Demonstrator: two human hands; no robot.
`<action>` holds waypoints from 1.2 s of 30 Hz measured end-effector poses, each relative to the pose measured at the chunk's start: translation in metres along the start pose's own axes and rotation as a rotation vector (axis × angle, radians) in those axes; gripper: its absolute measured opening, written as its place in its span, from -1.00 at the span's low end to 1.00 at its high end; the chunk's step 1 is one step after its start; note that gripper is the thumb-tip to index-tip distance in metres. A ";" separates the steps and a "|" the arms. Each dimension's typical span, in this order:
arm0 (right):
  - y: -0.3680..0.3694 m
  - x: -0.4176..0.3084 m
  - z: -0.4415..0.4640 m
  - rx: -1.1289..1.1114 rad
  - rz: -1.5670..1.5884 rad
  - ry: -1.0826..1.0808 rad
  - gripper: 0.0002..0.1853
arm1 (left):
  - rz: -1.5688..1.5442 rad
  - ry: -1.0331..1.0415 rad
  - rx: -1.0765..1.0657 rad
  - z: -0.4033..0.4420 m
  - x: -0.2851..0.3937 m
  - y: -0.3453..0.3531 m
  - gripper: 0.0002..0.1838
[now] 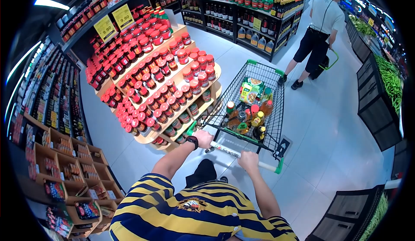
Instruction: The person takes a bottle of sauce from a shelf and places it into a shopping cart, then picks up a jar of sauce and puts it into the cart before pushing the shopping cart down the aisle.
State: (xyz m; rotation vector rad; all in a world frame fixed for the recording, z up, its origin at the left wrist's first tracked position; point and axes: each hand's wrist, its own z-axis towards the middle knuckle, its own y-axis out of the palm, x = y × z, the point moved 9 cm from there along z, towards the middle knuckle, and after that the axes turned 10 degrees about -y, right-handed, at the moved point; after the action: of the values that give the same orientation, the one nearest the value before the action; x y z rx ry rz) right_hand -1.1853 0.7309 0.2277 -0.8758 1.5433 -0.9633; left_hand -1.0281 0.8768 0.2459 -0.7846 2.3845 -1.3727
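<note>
Both of my hands grip the white handlebar (pixel 228 151) of a shopping cart (pixel 280 107). My left hand (pixel 202 138), with a dark watch at its wrist, is wrapped round the bar near its green left end. Further right, my right hand (pixel 248 160) is closed on the same bar. Inside the black wire basket lie several bottles, among them a yellow-capped bottle (pixel 258 119) and an amber bottle (pixel 267 107). Toward the basket's far end rests a green and white package (pixel 250 92). The cart's front points away from me, slightly right.
Left of the cart stands a tiered wooden display (pixel 216 74) of red-lidded jars (pixel 166 107). Bottle shelves (pixel 235 25) stand ahead. A person (pixel 322 20) in a white shirt, holding a green-handled basket (pixel 330 61), is ahead right. Vegetable stands (pixel 376 98) line the right side.
</note>
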 end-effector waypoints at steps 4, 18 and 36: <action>-0.017 0.027 0.042 -0.034 -0.002 -0.002 -0.78 | -0.023 0.029 0.031 0.044 -0.008 -0.022 -0.68; -0.038 0.083 0.127 0.002 -0.073 0.019 -0.80 | -0.147 -0.021 0.005 0.126 -0.032 -0.067 -0.75; -0.075 0.199 0.250 -0.025 -0.189 -0.037 -0.81 | -0.243 -0.052 0.022 0.263 -0.036 -0.124 -0.77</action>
State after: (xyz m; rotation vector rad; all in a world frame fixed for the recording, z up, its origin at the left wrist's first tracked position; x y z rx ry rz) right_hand -0.9681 0.4881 0.1913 -1.0662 1.4630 -1.0577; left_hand -0.8314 0.6617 0.2180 -1.1205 2.2899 -1.4451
